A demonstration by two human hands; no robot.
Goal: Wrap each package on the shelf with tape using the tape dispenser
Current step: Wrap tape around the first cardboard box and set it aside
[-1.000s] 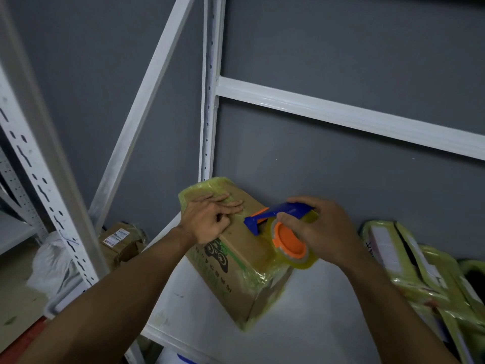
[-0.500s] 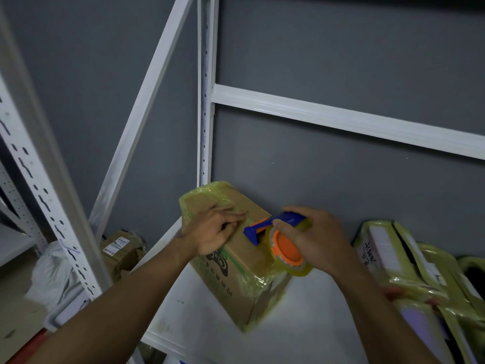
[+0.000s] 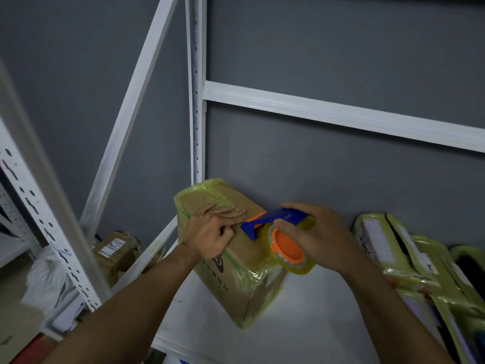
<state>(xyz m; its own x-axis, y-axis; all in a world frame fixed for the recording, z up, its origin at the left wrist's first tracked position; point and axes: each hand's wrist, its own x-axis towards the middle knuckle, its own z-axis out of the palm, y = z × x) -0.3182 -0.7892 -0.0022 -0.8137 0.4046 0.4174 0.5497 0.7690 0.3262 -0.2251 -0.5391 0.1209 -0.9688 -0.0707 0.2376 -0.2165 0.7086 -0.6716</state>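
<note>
The box [image 3: 244, 282] is pressed by the flat-fingered left hand [image 3: 210, 235], likely to steady it. Just beside that hand, the tape dispenser [image 3: 284, 215] is gripped by the right hand [image 3: 325, 237].

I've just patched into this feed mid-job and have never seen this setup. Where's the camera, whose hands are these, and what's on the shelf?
There is no machine here. A person works bare-handed, and the single picture comes from a camera worn on their head, looking forward and down. The left hand presses flat on top of a cardboard box, partly wrapped in yellowish tape, which stands on the white shelf. The right hand grips the tape dispenser, blue with an orange core, at the box's top. To the right lie wrapped packages. Lower left, beyond the shelf, sits a smaller labelled box.
</note>
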